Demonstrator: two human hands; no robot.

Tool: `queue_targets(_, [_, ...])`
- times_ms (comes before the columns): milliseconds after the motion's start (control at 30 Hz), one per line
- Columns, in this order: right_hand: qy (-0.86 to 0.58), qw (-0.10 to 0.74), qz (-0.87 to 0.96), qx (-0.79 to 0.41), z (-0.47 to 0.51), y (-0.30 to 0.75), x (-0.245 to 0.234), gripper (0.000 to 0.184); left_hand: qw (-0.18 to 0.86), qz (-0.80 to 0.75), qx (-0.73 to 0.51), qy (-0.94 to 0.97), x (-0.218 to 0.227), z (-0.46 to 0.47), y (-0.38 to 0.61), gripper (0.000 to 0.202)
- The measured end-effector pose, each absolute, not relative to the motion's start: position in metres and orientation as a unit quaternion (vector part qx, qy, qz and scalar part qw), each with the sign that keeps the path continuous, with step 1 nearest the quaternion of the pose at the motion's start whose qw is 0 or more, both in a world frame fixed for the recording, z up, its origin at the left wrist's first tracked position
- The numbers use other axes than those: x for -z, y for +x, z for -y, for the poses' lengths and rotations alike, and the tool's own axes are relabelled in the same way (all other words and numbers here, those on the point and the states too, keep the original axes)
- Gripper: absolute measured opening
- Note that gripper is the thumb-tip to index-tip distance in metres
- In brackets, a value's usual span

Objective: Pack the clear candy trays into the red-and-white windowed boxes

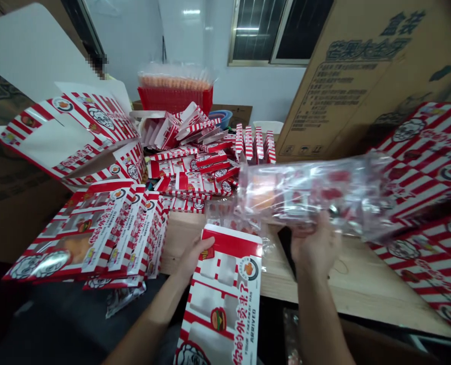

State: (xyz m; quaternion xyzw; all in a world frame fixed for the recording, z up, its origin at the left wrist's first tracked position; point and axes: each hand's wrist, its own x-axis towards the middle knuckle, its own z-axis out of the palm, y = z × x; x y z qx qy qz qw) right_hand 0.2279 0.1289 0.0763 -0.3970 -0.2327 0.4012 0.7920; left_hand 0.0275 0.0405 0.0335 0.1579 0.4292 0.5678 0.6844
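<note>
My left hand (197, 253) is closed on the upper left edge of a flat red-and-white striped carton (225, 284) with cut-out windows and a burger picture. To its right, my right hand (318, 243) grips a clear plastic tray pack (309, 192) from below, lifted over the table. Red and orange pieces show through its shiny wrap, but motion blur hides what they are. Behind the carton, another clear pack (235, 218) lies on the wooden table. Part of the carton's lower end falls outside the view.
Filled striped cartons (96, 228) are stacked at the left, below a large open printed box (92, 132). A heap of small striped boxes (202, 162) covers the table's back. Large printed sheets (430, 203) and a tall brown cardboard box (335, 86) stand on the right.
</note>
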Motion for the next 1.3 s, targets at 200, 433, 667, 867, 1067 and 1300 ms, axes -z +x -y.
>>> queue_targets(200, [-0.418,0.658,0.228,-0.583,-0.126,0.222,-0.05,0.02,0.663,-0.43,-0.582,0.193,-0.035,-0.037,0.032,0.036])
queue_targets(433, [-0.442,0.533,0.325,-0.645,-0.133,0.25,-0.063,0.023,0.582,-0.44,-0.639,0.244,-0.033,-0.034,0.031,0.037])
queue_targets(667, [-0.411,0.495,0.418,-0.641,-0.138,0.242,-0.072,0.041,0.606,-0.46,-0.55,0.346,-0.034,-0.048,0.012,0.029])
queue_targets(867, [-0.396,0.599,0.517,-0.466,-0.16,0.234,-0.083,0.058,0.617,-0.472,-0.491,0.396,-0.04,-0.051,0.008,0.031])
queue_targets(1067, [-0.396,0.448,0.577,-0.556,-0.152,0.251,-0.077,0.032,0.539,-0.476,-0.584,0.377,-0.038,-0.037,0.023,0.029])
queue_targets(1300, [-0.299,0.231,0.651,-0.658,-0.107,0.241,-0.051,0.038,0.512,-0.493,-0.607,0.356,-0.038,-0.034,0.025,0.041])
